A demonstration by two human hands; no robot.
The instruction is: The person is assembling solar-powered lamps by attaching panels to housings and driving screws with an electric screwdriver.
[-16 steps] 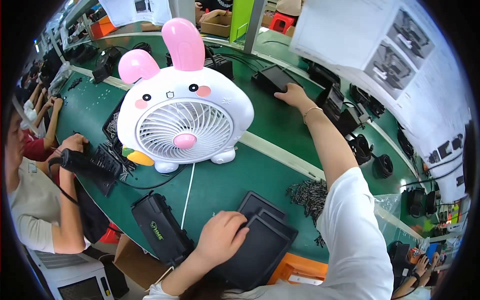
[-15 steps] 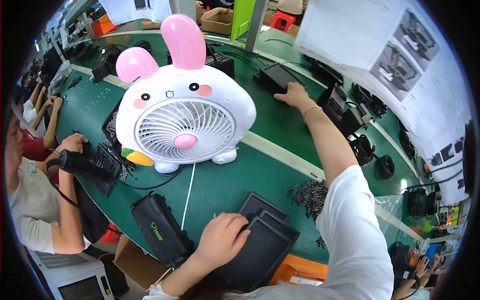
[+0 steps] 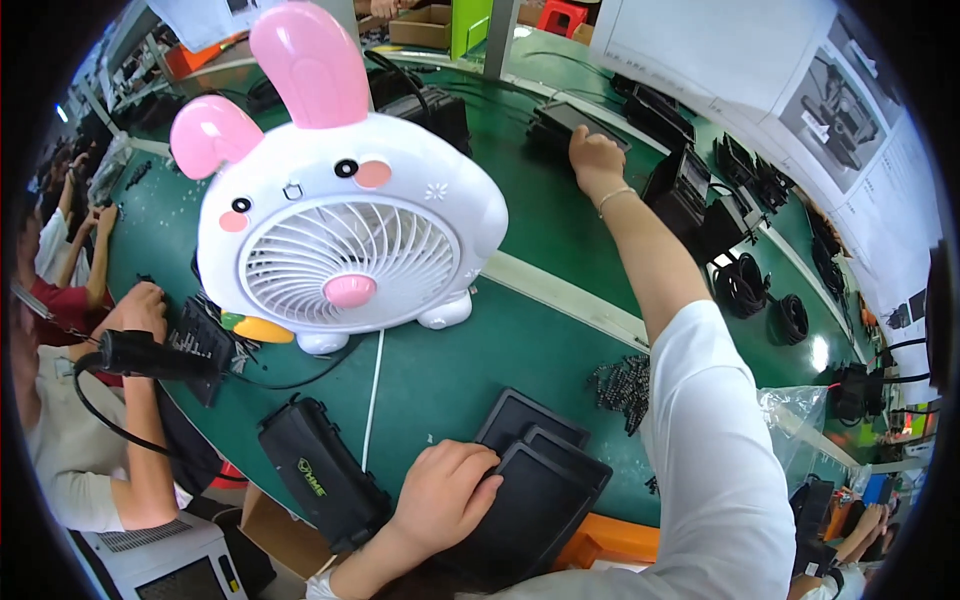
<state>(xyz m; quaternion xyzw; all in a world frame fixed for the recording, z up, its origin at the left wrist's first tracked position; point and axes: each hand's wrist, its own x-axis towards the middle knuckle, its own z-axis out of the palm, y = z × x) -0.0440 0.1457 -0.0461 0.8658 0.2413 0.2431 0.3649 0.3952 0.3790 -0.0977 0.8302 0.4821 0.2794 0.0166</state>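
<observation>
At the front of the green bench, my left hand [image 3: 447, 495] is closed over the left edge of a stack of black shallow trays [image 3: 545, 490]. My right arm stretches to the far side. There my right hand [image 3: 598, 160] has its fingers curled over the near edge of a flat black tray-like piece [image 3: 570, 122], which lies on other black pieces. The hand hides part of that edge. A black case [image 3: 325, 470] lies left of my left hand. A white rabbit-shaped fan [image 3: 350, 220] with pink ears stands beyond it.
A pile of dark screws [image 3: 624, 390] lies by my right sleeve. Black housings [image 3: 690, 200] and coiled cables [image 3: 742, 288] line the right side. An orange bin [image 3: 610, 540] sits at the near edge. Another person [image 3: 90, 440] works at left. Printed sheets [image 3: 720, 70] hang at upper right.
My right hand's fingers, stretched onto the far black piece before, are now curled at its edge. My left hand stays on the tray stack. The whole view has shifted, and the fan looks nearer.
</observation>
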